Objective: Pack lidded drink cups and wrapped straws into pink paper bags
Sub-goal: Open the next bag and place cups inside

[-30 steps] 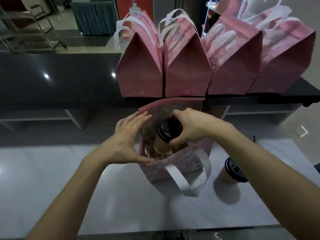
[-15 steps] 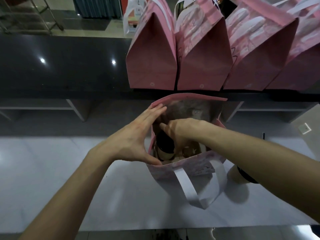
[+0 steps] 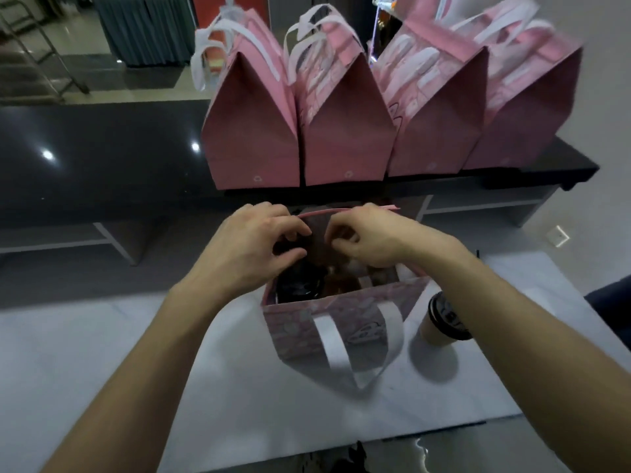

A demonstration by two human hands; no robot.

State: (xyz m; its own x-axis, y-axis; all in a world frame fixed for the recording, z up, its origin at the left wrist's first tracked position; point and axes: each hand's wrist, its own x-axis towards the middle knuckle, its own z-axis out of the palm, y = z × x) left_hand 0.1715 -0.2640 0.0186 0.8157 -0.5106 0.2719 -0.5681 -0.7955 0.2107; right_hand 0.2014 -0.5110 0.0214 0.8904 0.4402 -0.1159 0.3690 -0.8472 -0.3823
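Four closed bags sat on the dark counter, open bag held one lidded cup, another cup waited beside it; my left hand and right hand had fingers curled at its far rim, grip unclear.

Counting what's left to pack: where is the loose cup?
In the head view, the loose cup stands on the white table, right of the open pink bag, partly hidden by the right forearm.

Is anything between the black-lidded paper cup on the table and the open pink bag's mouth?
Both hands, left hand and right hand, sit over the open pink paper bag. The right forearm crosses above the black-lidded paper cup.
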